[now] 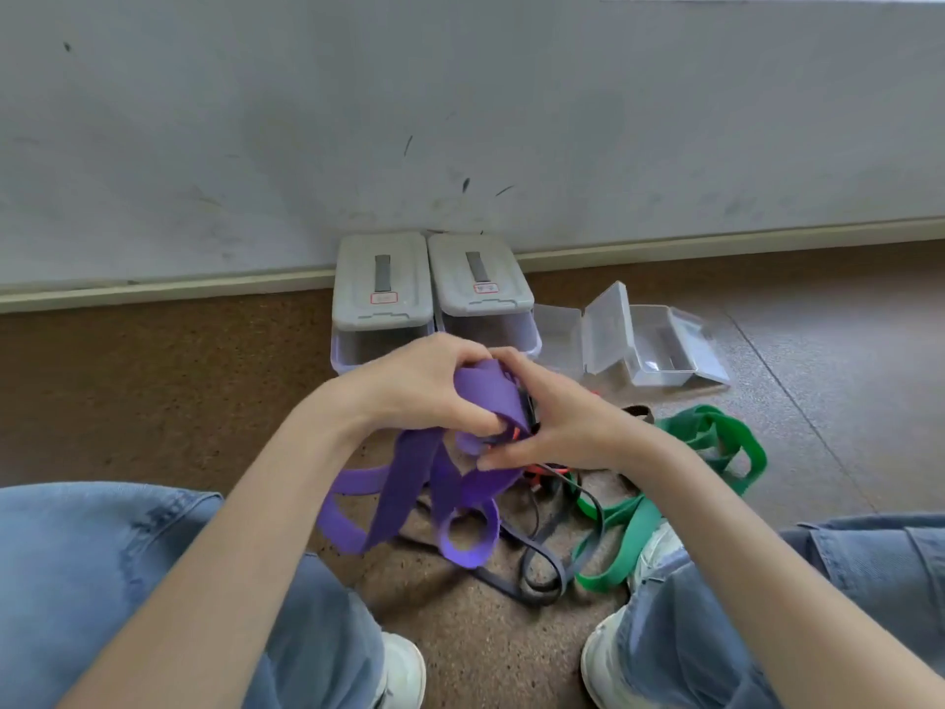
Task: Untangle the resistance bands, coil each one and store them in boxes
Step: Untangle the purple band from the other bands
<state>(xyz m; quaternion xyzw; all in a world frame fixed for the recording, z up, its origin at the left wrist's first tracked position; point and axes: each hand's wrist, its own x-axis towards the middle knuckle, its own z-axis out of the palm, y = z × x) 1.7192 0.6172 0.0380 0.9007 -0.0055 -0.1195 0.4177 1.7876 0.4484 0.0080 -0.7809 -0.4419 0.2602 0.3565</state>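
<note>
Early stage, by the look of it: left hand (424, 386) and right hand (557, 427) both curl round the wide purple elastic band (409, 483), pinching its top bunch just in front of the two grey-lidded plastic bins (383, 278), w/ thin orange (537, 475) and black bands (542, 565) caught in it. Flat green rubber band (716, 442) lies loose on the floor, right of the bins and near the open clear hinged boxes (659, 345) (both look empty). Nothing coiled or boxed yet, i.e. all bands left.
</note>
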